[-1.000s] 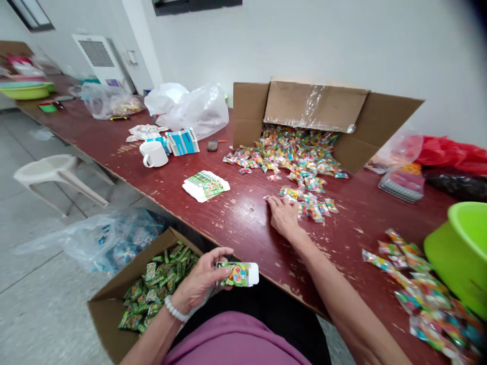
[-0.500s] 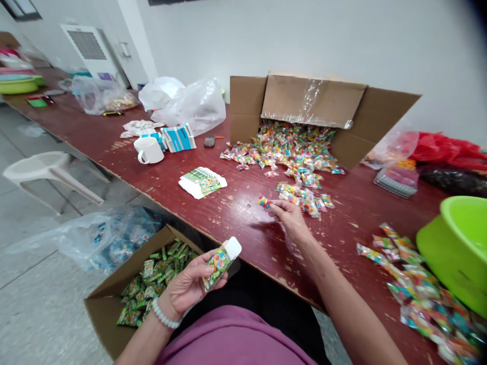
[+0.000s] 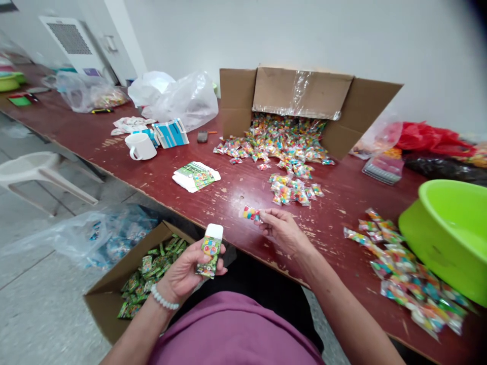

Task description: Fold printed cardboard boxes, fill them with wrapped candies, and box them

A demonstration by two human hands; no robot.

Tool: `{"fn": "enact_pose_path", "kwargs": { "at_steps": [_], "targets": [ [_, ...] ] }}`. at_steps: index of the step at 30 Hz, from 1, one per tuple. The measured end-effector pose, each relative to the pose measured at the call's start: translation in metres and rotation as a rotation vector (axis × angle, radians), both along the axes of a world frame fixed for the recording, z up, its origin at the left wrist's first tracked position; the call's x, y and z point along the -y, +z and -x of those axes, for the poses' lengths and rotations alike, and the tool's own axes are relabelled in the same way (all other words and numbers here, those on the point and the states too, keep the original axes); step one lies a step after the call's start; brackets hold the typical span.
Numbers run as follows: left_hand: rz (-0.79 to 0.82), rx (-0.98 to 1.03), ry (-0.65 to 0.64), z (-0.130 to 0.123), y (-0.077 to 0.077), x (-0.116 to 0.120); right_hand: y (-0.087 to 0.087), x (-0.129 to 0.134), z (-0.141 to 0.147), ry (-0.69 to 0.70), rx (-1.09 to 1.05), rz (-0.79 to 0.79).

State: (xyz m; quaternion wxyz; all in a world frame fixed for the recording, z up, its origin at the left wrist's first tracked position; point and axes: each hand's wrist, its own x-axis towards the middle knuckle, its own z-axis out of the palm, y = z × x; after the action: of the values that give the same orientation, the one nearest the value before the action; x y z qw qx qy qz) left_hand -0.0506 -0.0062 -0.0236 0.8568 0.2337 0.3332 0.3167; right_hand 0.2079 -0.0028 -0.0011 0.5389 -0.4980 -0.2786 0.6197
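Note:
My left hand (image 3: pixel 190 266) grips a small green printed candy box (image 3: pixel 209 253), its white top flap raised, at the table's front edge. Between the thumb and fingers of my right hand (image 3: pixel 283 230) is a clear packet of colourful candies (image 3: pixel 251 213), held just above the red table (image 3: pixel 236 228). Beyond that hand lies a small group of similar candy packets (image 3: pixel 291 190). Many more packets (image 3: pixel 281 139) spill from a tipped cardboard box (image 3: pixel 304 91) at the back. Flattened green cartons (image 3: pixel 196 176) rest left of them.
A carton of filled green boxes (image 3: pixel 114 284) stands below on the left, beside a plastic bag of blue packets (image 3: pixel 114 238). On the table are a white mug (image 3: pixel 140 147), a lime-green basin (image 3: pixel 437 228) and loose packets (image 3: pixel 411 284). A white stool (image 3: pixel 34 167) stands far left.
My right hand has brought the candy packet left and nearer to me, closer to the box. My left hand has turned the box more upright. The view has shifted slightly.

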Motion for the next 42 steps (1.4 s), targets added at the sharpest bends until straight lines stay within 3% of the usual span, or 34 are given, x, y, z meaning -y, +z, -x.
{"fn": "enact_pose_path", "kwargs": {
  "at_steps": [14,17,19,24,27,29,31,33,37,39,42],
  "targets": [
    [-0.036,-0.107,0.101,-0.008,-0.001,0.003,0.0,0.015,0.001,-0.033,0.037,-0.047],
    [-0.012,-0.152,0.12,-0.011,-0.002,0.003,-0.001,0.026,-0.016,-0.08,0.128,-0.068],
    [0.002,-0.179,0.126,-0.013,-0.002,0.001,-0.001,0.042,-0.046,-0.134,0.303,-0.088],
    [0.028,-0.216,0.146,-0.012,-0.008,-0.005,0.001,0.108,-0.167,-0.34,1.114,-0.023],
    [0.049,-0.251,0.168,-0.011,-0.014,-0.008,0.001,0.123,-0.207,-0.617,1.649,-0.005],
    [0.057,-0.265,0.177,-0.012,-0.016,-0.008,-0.003,0.106,-0.203,-0.606,1.73,-0.12],
    [0.054,-0.262,0.173,-0.014,-0.015,-0.007,-0.01,0.069,-0.182,-0.438,1.639,-0.214],
    [0.048,-0.26,0.17,-0.016,-0.011,-0.006,-0.017,0.022,-0.158,-0.349,1.52,-0.098],
    [0.058,-0.312,0.213,-0.015,0.0,-0.003,-0.03,-0.052,-0.136,-0.343,1.425,-0.029],
    [0.078,-0.338,0.248,-0.014,0.004,-0.002,-0.036,-0.067,-0.137,-0.335,1.371,-0.009],
    [0.083,-0.351,0.27,-0.011,0.005,-0.001,-0.044,-0.069,-0.144,-0.328,1.258,-0.008]
  ]
}}
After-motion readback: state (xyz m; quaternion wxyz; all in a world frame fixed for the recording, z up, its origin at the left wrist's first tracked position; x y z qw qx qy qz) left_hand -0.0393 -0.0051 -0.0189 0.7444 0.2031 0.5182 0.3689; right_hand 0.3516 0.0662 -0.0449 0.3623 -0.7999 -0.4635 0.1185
